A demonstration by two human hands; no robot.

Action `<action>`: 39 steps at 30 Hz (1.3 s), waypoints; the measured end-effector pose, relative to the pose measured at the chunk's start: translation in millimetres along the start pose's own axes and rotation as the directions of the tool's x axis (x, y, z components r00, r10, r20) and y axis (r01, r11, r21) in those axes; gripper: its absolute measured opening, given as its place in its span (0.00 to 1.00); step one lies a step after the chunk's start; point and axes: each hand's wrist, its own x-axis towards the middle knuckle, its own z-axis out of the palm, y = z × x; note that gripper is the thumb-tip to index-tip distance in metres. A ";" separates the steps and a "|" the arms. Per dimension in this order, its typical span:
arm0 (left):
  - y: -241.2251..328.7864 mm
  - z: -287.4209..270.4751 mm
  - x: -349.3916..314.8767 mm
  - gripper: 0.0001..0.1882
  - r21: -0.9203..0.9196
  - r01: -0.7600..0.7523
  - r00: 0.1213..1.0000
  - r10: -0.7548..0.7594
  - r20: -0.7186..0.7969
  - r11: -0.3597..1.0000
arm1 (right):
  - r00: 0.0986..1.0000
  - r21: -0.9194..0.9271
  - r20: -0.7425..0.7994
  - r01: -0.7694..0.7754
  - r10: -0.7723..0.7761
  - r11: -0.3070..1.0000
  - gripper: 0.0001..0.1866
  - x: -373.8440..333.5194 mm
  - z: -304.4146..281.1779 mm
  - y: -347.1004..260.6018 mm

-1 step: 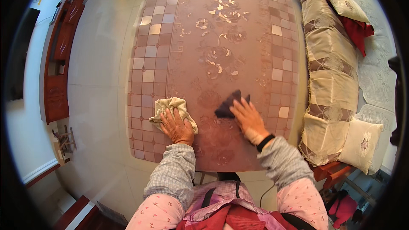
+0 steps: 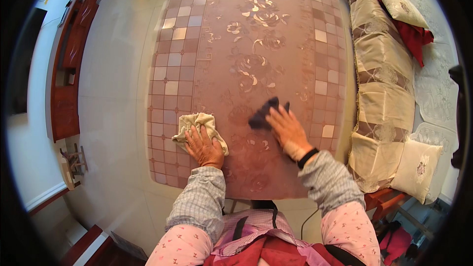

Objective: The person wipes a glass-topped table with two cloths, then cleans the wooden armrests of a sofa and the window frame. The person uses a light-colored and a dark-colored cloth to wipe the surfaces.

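The left hand [image 2: 206, 149] rests palm down on a beige cloth [image 2: 196, 121], fingers extended and slightly apart, grasping nothing. The cloth spreads under the fingers and beyond them on both sides, toward the near left corner of the counter [image 2: 268, 172], partly over its checkered left border. Crumpled, it has no clear pointing end; its longer axis slants from far left to near right.

The right hand [image 2: 287, 130] reaches over a dark cloth [image 2: 262, 114], right of the counter's midline and well apart from the beige one. Its fingers extend toward the far left; whether they grip the fabric cannot be told. The dark cloth bunches ahead and left of the fingertips, peaks toward the far edge, long axis slanting from near left to far right.
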 end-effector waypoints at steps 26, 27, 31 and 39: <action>0.7 -2.2 -2.4 0.34 0.042 -0.037 0.998 0.039 -0.042 0.998 | 0.878 -0.029 -0.321 -0.384 0.355 0.923 0.24 54.0 -32.5 147.2; 0.8 -2.6 -2.3 0.34 0.053 -0.026 0.999 0.028 -0.025 0.998 | 0.871 -0.059 -0.261 -0.445 0.417 0.893 0.25 54.6 -29.7 140.3; 0.7 -1.6 -1.4 0.34 0.067 -0.024 1.000 0.025 -0.014 0.997 | 0.932 0.048 -0.146 -0.328 0.331 0.943 0.28 -51.2 -15.3 59.3; -2.2 0.4 -2.4 0.34 0.062 -0.040 0.999 0.042 -0.030 0.997 | 0.868 -0.104 -0.155 -0.488 0.471 0.866 0.29 -105.8 -8.9 101.4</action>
